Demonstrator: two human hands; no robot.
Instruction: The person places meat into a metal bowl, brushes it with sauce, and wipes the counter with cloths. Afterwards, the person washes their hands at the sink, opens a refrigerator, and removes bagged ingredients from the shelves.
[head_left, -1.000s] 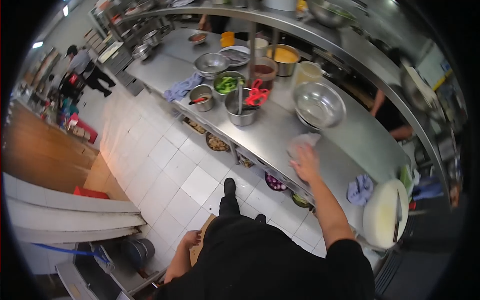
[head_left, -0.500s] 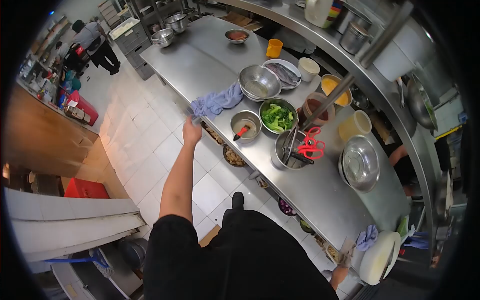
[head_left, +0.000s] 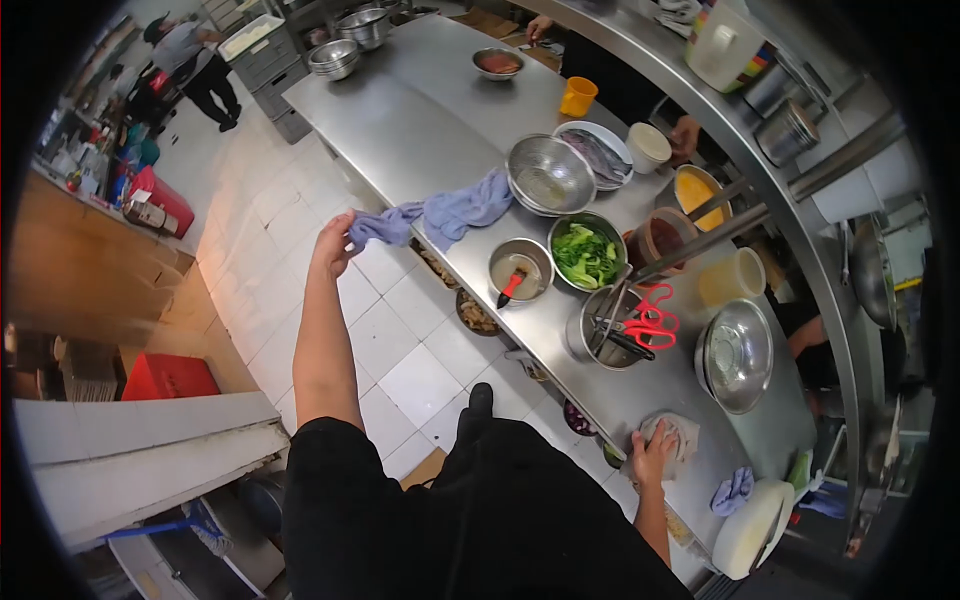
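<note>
My left hand (head_left: 337, 242) grips one end of a blue-purple cloth (head_left: 467, 208), which stretches past the steel table's edge while its bunched part lies on the top. My right hand (head_left: 652, 450) rests on a pale, crumpled cloth (head_left: 680, 440) on the table (head_left: 600, 400), fingers spread over it. Near the blue cloth are an empty metal bowl (head_left: 550, 175) and a pot (head_left: 521, 272) with a red-handled brush. Beside these sit a bowl of green vegetables (head_left: 586, 255) and a pot of utensils (head_left: 590, 325) with red-handled scissors (head_left: 652, 318).
Stacked metal bowls (head_left: 737, 355), a clear container (head_left: 735, 278) and a steel shelf post (head_left: 735, 235) stand across the table. A round white board (head_left: 750, 530) lies at the near right end. Other people's hands (head_left: 683, 138) show beyond the table; one person (head_left: 190, 65) stands far left.
My left hand has taken hold of the blue cloth and pulled its end outward over the edge. My right hand has moved from the table's near right end back onto the tabletop with the pale cloth.
</note>
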